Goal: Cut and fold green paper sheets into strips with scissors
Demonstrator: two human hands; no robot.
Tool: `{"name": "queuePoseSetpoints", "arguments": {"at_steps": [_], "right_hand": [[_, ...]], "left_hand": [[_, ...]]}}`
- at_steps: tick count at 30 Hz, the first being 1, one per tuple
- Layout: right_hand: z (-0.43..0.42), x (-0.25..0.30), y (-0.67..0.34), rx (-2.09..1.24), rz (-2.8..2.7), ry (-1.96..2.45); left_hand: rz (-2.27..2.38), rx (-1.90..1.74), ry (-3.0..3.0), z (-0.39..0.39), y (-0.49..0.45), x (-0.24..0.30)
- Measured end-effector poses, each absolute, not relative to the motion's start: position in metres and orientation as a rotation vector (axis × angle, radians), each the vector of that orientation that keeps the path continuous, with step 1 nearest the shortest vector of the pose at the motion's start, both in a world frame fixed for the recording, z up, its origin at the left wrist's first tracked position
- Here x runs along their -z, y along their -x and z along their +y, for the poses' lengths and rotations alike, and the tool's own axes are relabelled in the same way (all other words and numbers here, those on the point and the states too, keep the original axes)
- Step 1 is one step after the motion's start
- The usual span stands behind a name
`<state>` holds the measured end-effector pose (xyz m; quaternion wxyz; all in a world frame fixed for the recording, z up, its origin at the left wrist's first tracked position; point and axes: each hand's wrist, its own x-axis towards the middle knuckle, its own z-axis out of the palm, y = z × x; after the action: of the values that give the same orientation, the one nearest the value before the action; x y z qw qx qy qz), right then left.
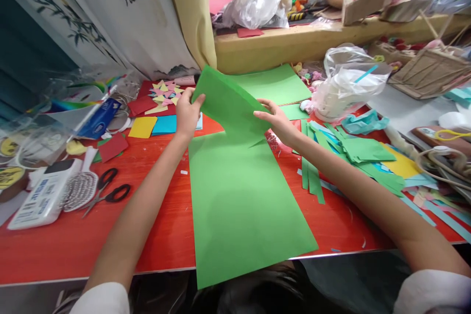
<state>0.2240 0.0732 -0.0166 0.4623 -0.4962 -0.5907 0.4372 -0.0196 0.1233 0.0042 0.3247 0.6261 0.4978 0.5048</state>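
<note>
Left hand point(187, 114) and right hand point(276, 121) pinching opposite edges of green paper sheet point(228, 100), raised over red table point(167, 235); likely light, bendy, easily creased or torn, best gripped lightly near corners

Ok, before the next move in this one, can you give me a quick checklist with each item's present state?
1. Left hand gripping the raised green paper: ok.
2. Right hand on that paper's other side: ok.
3. Flat green sheet wholly on the red table: not ok, its near end overhangs the edge.
4. Raised paper separate from the flat sheet: cannot tell.
5. Scissors apart from the sheet: ok, lying to its left.
</note>
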Motion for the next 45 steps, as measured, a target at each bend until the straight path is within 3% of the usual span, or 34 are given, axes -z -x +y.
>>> {"name": "queuePoseSetpoints", "arguments": {"at_steps": [5,9,14,27,45], "right_hand": [[0.07,0.013,-0.217,-1.022,-1.464,1.08],[0.068,0.017,-0.215,-1.0,-1.449,0.983],[0.066,0.022,-0.221,-0.951,-1.568,1.244],[0.068,0.028,-0.218,-0.873,-1.535,1.004],[0.073,0.047,-0.215,-1.287,-1.197,1.109]], "left_hand": [[1.227,-1.594,-1.43,0.096,0.032,0.008],[1.36,-1.384,-1.709,0.076,0.046,0.02],[1.514,-1.108,-2.062,0.066,0.063,0.024],[1.194,-1.406,-1.719,0.065,0.052,0.041],[1.114,-1.357,-1.437,0.071,0.049,0.051]]}}
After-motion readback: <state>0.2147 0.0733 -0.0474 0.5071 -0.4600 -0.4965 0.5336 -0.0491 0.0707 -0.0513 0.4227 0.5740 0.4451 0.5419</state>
